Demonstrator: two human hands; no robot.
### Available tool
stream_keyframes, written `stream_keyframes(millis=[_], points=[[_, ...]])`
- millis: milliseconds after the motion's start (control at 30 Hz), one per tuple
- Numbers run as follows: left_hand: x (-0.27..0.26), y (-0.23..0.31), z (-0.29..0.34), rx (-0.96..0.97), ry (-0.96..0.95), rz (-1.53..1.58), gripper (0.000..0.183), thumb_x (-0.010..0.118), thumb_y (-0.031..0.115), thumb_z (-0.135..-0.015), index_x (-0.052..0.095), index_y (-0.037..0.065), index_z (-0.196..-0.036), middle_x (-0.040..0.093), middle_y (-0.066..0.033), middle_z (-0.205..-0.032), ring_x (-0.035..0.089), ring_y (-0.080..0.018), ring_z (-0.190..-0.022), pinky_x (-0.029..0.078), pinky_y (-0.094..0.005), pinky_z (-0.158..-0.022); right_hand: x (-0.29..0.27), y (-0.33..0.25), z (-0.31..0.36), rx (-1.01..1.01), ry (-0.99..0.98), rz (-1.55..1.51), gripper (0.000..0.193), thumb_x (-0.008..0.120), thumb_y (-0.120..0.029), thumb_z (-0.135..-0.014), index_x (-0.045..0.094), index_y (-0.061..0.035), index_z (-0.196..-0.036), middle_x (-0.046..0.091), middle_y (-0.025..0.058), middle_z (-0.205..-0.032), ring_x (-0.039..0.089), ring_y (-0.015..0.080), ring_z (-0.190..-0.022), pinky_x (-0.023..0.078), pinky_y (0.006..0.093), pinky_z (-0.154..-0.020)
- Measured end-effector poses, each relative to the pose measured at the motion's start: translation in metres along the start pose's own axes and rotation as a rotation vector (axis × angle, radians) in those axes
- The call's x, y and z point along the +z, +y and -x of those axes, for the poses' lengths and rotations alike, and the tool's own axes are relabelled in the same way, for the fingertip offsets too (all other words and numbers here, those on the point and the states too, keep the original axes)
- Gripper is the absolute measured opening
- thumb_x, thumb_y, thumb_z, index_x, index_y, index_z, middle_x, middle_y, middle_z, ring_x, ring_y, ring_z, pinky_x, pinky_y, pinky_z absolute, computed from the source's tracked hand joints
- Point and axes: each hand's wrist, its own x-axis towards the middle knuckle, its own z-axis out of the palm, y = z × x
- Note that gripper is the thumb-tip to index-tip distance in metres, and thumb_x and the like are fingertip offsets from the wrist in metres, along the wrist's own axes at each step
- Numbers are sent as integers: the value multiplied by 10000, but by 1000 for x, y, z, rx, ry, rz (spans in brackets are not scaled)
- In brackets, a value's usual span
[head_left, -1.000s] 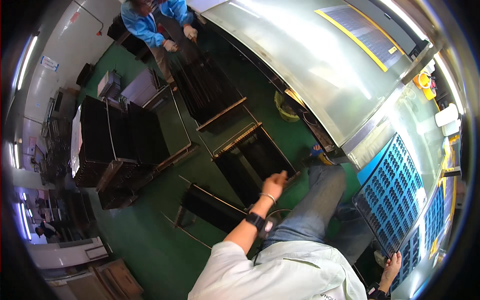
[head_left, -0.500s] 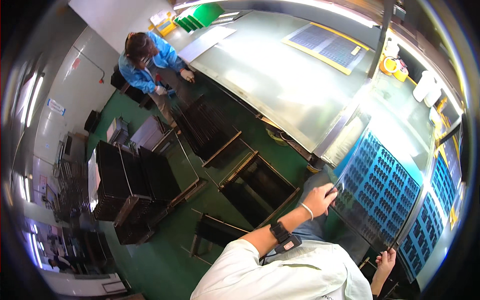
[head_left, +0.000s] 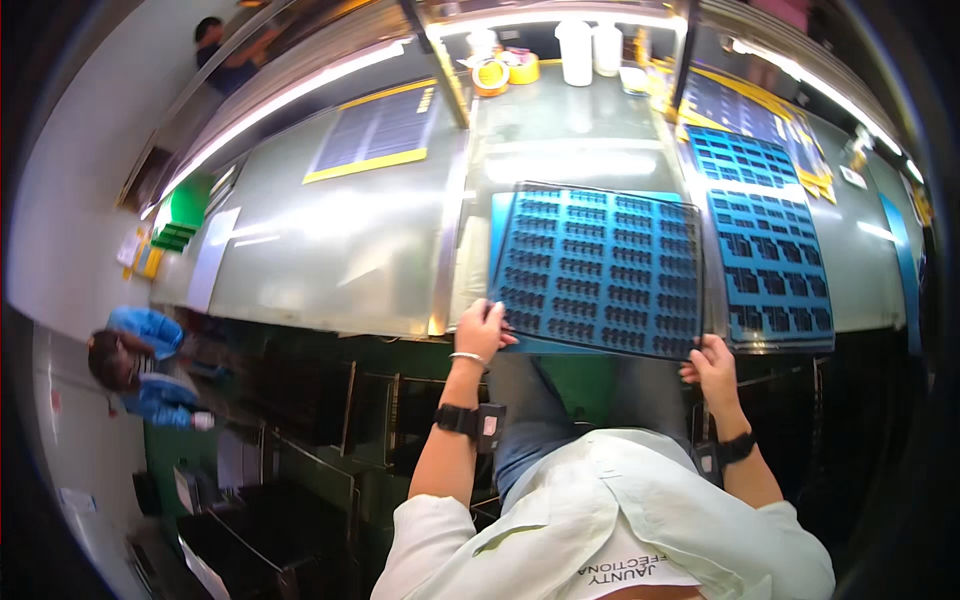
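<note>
A large clear panel [head_left: 606, 262] printed with rows of small black shapes lies or hovers over a blue sheet [head_left: 495, 225] at the bench's front edge. I cannot tell whether the panel rests on the sheet. At its near left corner, my left hand [head_left: 484, 328] is closed on the edge. My right hand [head_left: 712, 362] pinches the near right corner. The panel sits slightly askew to the blue sheet, which shows along the left and far sides. To its right lies another blue sheet with black patterns [head_left: 765, 240].
Tape rolls [head_left: 491, 77] and white bottles [head_left: 574, 52] stand at the bench's back. A yellow-edged patterned panel [head_left: 375, 130] lies on the metal bench [head_left: 330, 240] to the left. Dark racks [head_left: 400, 410] stand below. A person in blue [head_left: 150, 365] is at far left.
My view and body have turned right, to face the bench squarely. Both hands keep hold of the clear panel, now level over the blue sheet in front of me.
</note>
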Motion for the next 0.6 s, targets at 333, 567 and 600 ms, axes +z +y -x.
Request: stream_keyframes(millis=[333,567,600], points=[[6,-21,16,116,275,74,191,576,169,-881,603,-10,-944,594,-56,-695,526,-73,-457,390,-189,-401,4,-33,-48,-165,5,224,54,560,-44,-833,522,-14,-854,579,54,-613,551,95,-470,438,216,-416],[5,-16,55,56,295,151,208,540,19,-867,559,-47,-1064,579,-48,-765,615,-132,-602,515,-220,-519,-4,-29,-37,-151,53,295,83,574,-61,-820,538,2,-781,577,50,-600,551,83,-501,443,221,-427],[5,-17,56,63,306,156,178,544,23,-868,558,-47,-1030,578,-47,-759,612,-125,-601,509,-214,-518,-4,-26,-35,-156,61,335,85,572,-59,-820,540,6,-775,577,54,-599,556,87,-507,450,222,-431]])
